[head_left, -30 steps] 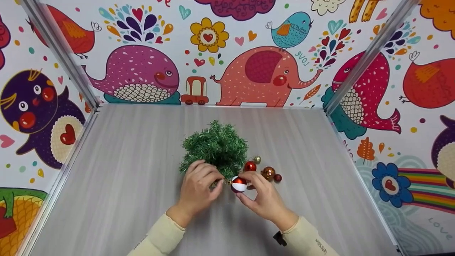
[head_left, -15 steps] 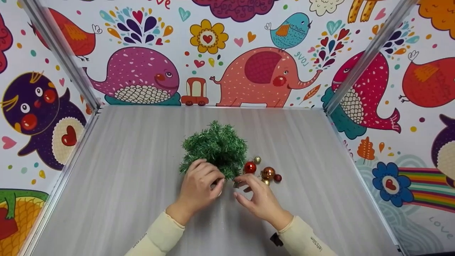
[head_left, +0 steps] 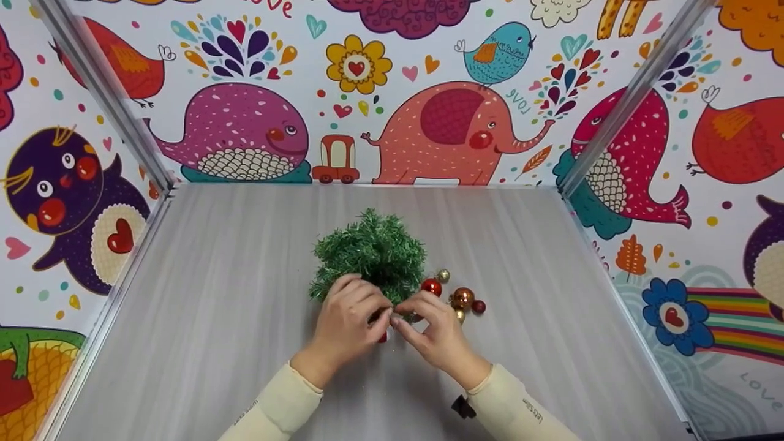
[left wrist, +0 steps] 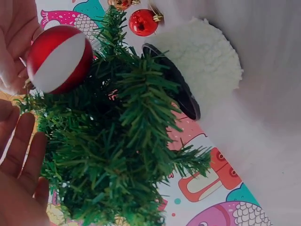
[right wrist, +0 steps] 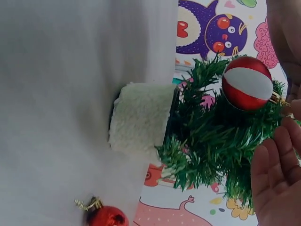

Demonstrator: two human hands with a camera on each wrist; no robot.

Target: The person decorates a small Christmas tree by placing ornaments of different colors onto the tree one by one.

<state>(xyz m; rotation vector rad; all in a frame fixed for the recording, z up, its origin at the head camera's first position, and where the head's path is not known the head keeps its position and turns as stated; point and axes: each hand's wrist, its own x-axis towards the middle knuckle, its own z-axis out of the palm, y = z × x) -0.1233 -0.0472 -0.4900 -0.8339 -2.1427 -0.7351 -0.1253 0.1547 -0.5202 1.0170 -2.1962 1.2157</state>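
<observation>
A small green tinsel Christmas tree (head_left: 373,251) stands before me, its base (right wrist: 141,117) covered in white fluff. My left hand (head_left: 352,321) and right hand (head_left: 435,331) meet fingertip to fingertip at its near side. A red and white Christmas ball (right wrist: 248,84) hangs just below the fingers against the branches, mostly hidden by my left hand in the head view. Its gold cap (right wrist: 278,98) points toward the fingertips of both hands, which pinch at the thin gold hanging loop. The exact hold on the loop is partly hidden.
Right of the tree lie a shiny red ball (head_left: 432,286), a copper ball (head_left: 463,298), a small dark red ball (head_left: 478,305) and small gold balls (head_left: 443,275). Printed walls with metal edge posts (head_left: 637,92) surround the grey wood-grain table (head_left: 233,263).
My right hand has let go of the red and white ball's body and moved left to the left fingertips. The ball has shifted left, now below my left hand.
</observation>
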